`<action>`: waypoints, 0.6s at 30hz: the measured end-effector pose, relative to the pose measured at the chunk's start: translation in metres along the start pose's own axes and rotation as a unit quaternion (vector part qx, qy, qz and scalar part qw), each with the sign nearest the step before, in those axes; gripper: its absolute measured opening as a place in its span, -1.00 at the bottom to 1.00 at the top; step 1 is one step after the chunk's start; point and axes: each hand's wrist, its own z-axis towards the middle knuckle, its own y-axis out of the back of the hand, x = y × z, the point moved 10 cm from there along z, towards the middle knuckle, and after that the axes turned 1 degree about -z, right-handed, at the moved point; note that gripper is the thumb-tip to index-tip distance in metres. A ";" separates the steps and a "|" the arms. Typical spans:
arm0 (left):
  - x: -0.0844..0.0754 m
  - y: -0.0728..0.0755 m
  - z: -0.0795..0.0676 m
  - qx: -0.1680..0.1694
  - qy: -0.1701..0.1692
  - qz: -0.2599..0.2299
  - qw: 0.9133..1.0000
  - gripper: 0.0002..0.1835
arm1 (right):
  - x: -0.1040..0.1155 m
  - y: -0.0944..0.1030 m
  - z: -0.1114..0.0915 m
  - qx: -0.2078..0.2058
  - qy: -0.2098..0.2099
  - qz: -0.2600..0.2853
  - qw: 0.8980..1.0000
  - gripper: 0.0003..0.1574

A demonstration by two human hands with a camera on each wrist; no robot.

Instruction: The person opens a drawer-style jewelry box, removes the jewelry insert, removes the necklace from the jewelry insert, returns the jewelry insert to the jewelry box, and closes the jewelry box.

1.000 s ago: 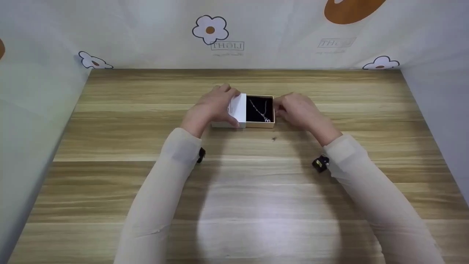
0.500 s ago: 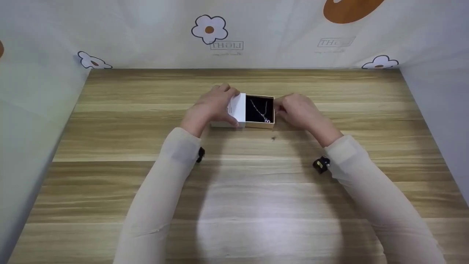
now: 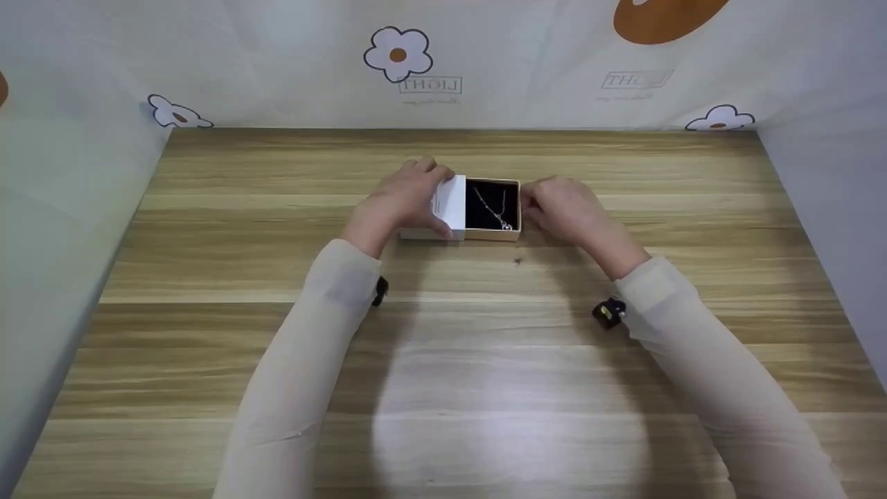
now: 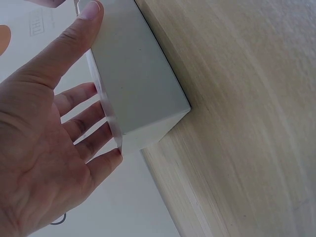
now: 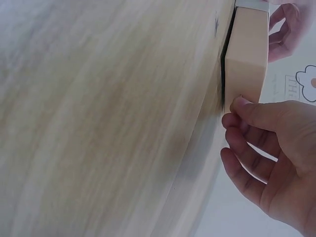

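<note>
A white box sleeve [image 3: 454,204] lies on the table with its tan inner drawer [image 3: 492,235] pulled partly out to the right. Inside the drawer, a silver necklace [image 3: 492,206] with a small pendant rests on black padding. My left hand [image 3: 405,197] grips the sleeve from above, thumb on the near side and fingers over the far side. In the left wrist view the thumb lies along the edge of the plain sleeve wall [image 4: 136,74]. My right hand [image 3: 565,208] pinches the drawer's right end; thumb and forefinger meet at its edge in the right wrist view.
The box stands near the back of a wood-grain table [image 3: 277,346]. A small dark mark [image 3: 517,261] shows on the tabletop in front of the drawer. White cloth [image 3: 513,55] printed with flowers and lettering encloses the back and sides.
</note>
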 end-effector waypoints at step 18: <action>0.000 0.000 -0.001 -0.001 0.000 -0.006 1.000 0.08 | -0.004 0.020 -0.001 -0.031 -0.032 0.034 0.998 -0.73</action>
